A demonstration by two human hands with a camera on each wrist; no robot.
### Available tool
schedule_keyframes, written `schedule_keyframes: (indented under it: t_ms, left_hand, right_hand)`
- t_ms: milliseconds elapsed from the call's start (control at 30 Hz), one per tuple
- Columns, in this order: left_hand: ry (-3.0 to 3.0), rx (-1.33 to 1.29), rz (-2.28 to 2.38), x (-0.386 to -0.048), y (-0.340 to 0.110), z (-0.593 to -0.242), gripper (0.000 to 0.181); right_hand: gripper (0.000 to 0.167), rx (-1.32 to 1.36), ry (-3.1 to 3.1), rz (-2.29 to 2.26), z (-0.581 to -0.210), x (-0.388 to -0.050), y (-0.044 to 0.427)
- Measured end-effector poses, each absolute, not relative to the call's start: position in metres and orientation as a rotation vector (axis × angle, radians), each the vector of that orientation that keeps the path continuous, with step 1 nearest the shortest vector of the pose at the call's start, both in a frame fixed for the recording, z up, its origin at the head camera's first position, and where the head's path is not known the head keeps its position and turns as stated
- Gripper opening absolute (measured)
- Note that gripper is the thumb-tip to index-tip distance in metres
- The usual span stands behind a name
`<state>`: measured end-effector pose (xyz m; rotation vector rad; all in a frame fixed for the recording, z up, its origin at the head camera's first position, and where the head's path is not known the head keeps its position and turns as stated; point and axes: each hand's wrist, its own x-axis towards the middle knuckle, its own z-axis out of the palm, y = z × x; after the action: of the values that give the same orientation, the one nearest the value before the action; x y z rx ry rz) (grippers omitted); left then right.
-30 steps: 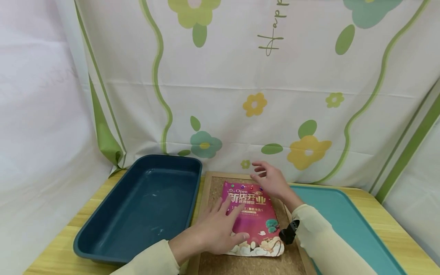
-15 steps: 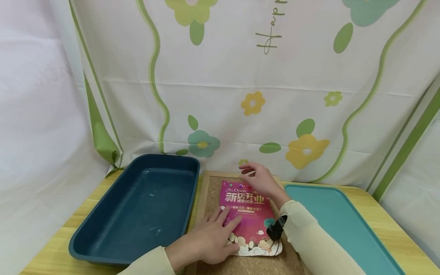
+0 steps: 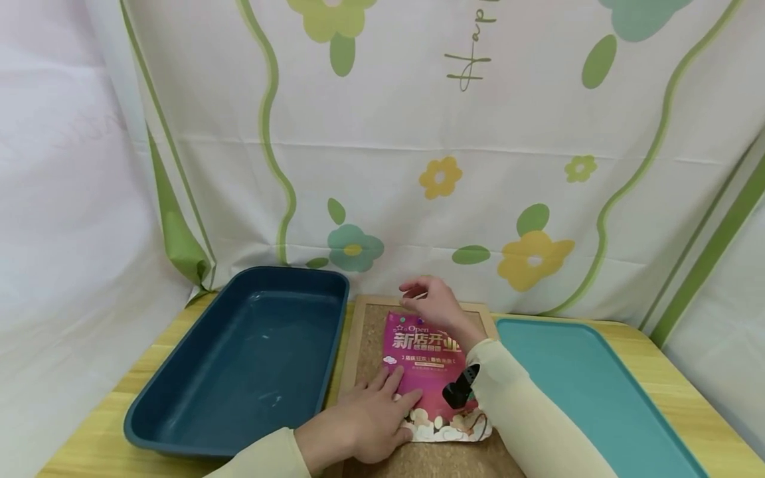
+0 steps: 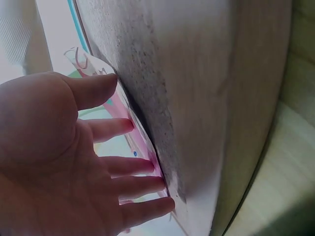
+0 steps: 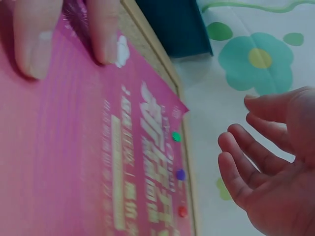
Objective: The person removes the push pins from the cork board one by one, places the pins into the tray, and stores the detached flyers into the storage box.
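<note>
A pink-red flyer (image 3: pixel 427 368) with gold lettering lies on a wood-framed cork board (image 3: pixel 369 332). My left hand (image 3: pixel 376 418) rests fingers spread on its lower left part; in the left wrist view the fingertips touch the flyer by its edge. Above the top edge hovers my right hand (image 3: pixel 439 305), fingers loosely bent and holding nothing. The right wrist view shows a green pin (image 5: pixel 176 136), a blue pin (image 5: pixel 180 174) and a red pin (image 5: pixel 183 211) along that edge. My right wrist and forearm hide the flyer's right side.
A deep dark blue tray (image 3: pixel 257 365) stands to the left of the board. On the right lies a flat teal tray (image 3: pixel 586 385). Behind the wooden table hangs a flowered white cloth (image 3: pixel 382 186).
My right hand has moved left along the flyer's top edge. My left hand has slid slightly down and left on the flyer. The flyer stays in place.
</note>
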<state>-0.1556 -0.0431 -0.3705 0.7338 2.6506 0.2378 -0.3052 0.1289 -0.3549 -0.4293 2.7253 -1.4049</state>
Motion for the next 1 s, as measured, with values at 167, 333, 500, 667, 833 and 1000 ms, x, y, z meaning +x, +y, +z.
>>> schedule_keyframes:
  t_ms: [167,333,500,667,833,1000]
  left_hand:
    - [2.664,0.759,0.144,-0.153,-0.04,-0.372,0.06]
    - [2.669,0.768,0.105,-0.151,-0.041,-0.375,0.06]
    - [2.667,0.771,0.09,-0.15,-0.042,-0.376,0.06]
    - [2.671,0.766,0.097,-0.149,-0.043,-0.376,0.061]
    - [2.663,0.769,0.129,-0.151,-0.048,-0.372,0.064]
    - [2.634,0.777,0.177,-0.153,-0.054,-0.368,0.067]
  right_hand:
    - [0.026,-0.366,2.743,-1.375,-0.369,-0.31,0.126]
    - [0.025,-0.362,2.752,-1.293,-0.379,-0.314,0.127]
    - [0.021,-0.342,2.768,-1.234,-0.388,-0.32,0.127]
    - [0.016,-0.326,2.753,-1.237,-0.393,-0.321,0.13]
    - [0.013,-0.304,2.738,-1.236,-0.396,-0.323,0.131]
    - [0.012,-0.294,2.717,-1.233,-0.395,-0.322,0.13]
